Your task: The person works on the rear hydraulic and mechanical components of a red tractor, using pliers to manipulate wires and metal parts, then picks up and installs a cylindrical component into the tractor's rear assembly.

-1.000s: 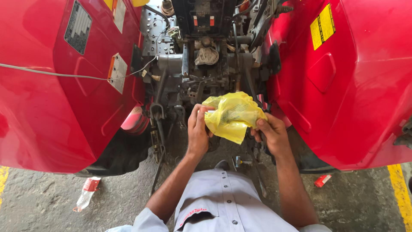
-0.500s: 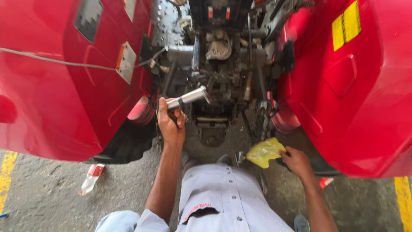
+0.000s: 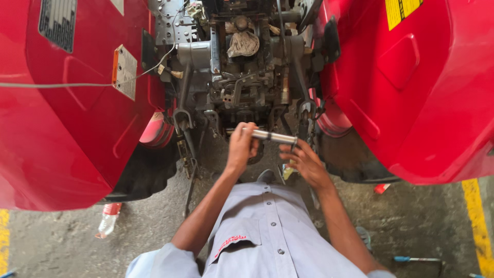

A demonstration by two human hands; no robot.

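Observation:
My left hand (image 3: pixel 242 146) is closed around one end of a short silver metal pin (image 3: pixel 272 137), held level below the grey rear linkage (image 3: pixel 242 87) of a red tractor. My right hand (image 3: pixel 304 163) sits just under the pin's other end with fingers spread, close to it; contact is unclear. A bit of yellow cloth (image 3: pixel 287 171) shows below the right hand. A grey rag (image 3: pixel 243 44) lies on top of the machinery.
Big red fenders stand at left (image 3: pixel 67 118) and right (image 3: pixel 422 92). Black lift arms (image 3: pixel 186 144) hang down at left. On the concrete floor lie a plastic bottle (image 3: pixel 107 221), a small red scrap (image 3: pixel 382 188) and a blue-handled tool (image 3: pixel 419 260). Yellow floor line (image 3: pixel 476 226) at right.
The yellow cloth that both hands held has dropped out of my right hand. My left hand took the silver pin and brought it level to the middle; my right hand rose toward it.

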